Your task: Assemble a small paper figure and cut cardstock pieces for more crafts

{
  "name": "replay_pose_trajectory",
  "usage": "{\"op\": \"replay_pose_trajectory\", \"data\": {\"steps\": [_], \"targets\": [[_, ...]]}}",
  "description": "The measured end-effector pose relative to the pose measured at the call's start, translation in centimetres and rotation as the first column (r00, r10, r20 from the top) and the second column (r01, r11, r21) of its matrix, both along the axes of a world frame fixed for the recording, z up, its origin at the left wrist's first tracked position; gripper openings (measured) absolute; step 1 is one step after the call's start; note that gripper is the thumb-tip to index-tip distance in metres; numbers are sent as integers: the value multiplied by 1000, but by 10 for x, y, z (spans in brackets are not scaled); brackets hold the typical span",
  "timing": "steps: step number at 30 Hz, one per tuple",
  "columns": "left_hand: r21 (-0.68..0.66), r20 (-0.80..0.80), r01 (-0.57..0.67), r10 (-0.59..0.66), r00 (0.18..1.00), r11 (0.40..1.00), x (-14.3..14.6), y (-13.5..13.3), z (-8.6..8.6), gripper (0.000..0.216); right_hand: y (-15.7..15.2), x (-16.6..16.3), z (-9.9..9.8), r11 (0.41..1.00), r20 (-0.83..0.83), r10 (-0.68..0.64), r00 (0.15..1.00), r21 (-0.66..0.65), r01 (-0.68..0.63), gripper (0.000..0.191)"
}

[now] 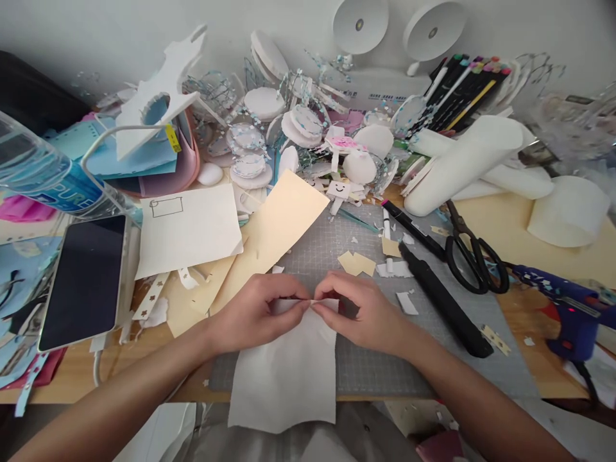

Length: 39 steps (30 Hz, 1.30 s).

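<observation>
A sheet of white paper (286, 378) hangs from both hands over the table's front edge, its lower end above my lap. My left hand (267, 308) pinches its top edge between thumb and forefinger. Right beside it, my right hand (359, 311) pinches the same edge, the fingertips of both hands nearly touching. Under them lies a grey cutting mat (385, 366). Small cream paper scraps (357, 263) rest just beyond the hands. To the right are a black utility knife (445, 298), a black marker (414, 230) and black-handled scissors (476, 260).
A blue glue gun (577, 314) lies at the right edge, near white paper rolls (462, 167). At left are a phone (84, 279), a water bottle (62, 173) and a white card (190, 228). White discs with blue-beaded wire (303, 125) crowd the back.
</observation>
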<state>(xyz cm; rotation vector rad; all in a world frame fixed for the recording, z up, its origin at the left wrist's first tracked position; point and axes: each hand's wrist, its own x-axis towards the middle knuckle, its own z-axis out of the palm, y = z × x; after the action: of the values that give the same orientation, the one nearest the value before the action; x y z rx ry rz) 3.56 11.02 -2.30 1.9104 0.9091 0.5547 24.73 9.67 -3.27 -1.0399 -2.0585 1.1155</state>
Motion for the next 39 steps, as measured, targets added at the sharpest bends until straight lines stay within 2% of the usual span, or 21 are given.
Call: {"op": "replay_pose_trajectory", "data": {"steps": [4, 7, 11, 14, 24, 31, 39], "targets": [[63, 25, -1, -1, 1000, 998, 1, -1, 0, 15, -1, 0, 0, 999, -6, 27, 1000, 44, -26, 9], [173, 26, 27, -32, 999, 985, 2, -2, -3, 15, -1, -1, 0, 996, -9, 33, 999, 82, -32, 13], [380, -14, 90, -92, 996, 920, 1, -1, -8, 20, -2, -2, -1, 996, 15, 15, 1000, 93, -16, 14], [460, -70, 143, -125, 990, 876, -1, 2, -8, 22, -1, -3, -2, 991, 52, 27, 998, 126, -34, 14], [400, -66, 180, -167, 984, 899, -3, 3, -5, 21, -1, -1, 0, 981, 21, 54, 998, 185, -57, 16], [378, -57, 158, -147, 987, 912, -3, 2, -5, 21, -2, -1, 1, 983, 18, 48, 999, 174, -50, 11], [381, 12, 122, -137, 991, 917, -3, 2, -5, 17, -2, -1, -2, 973, -48, 41, 998, 228, -29, 13]]}}
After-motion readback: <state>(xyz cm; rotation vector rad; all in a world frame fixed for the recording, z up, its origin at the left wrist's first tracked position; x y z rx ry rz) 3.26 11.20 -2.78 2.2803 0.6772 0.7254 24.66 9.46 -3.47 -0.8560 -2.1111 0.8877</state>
